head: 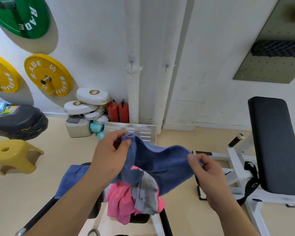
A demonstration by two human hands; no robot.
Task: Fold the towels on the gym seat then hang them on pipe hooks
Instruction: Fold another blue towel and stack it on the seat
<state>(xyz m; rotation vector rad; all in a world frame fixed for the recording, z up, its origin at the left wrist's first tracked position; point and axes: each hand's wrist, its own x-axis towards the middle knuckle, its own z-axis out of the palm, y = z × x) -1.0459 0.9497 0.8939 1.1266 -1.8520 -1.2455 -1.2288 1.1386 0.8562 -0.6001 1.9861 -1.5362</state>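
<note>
Blue towel [160, 164] is held up over the gym seat [139, 219] with the left hand [109, 155] grip pinching one top corner and the right hand [204, 169] grip pinching the other end. Pink towel [119, 200] and grey towel [146, 196] sit heaped on the seat underneath.

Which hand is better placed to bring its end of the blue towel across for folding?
Probably the right hand: it pinches a free, flat edge of the blue towel. The left hand grips a bunched end draped over the pink towel.
</note>
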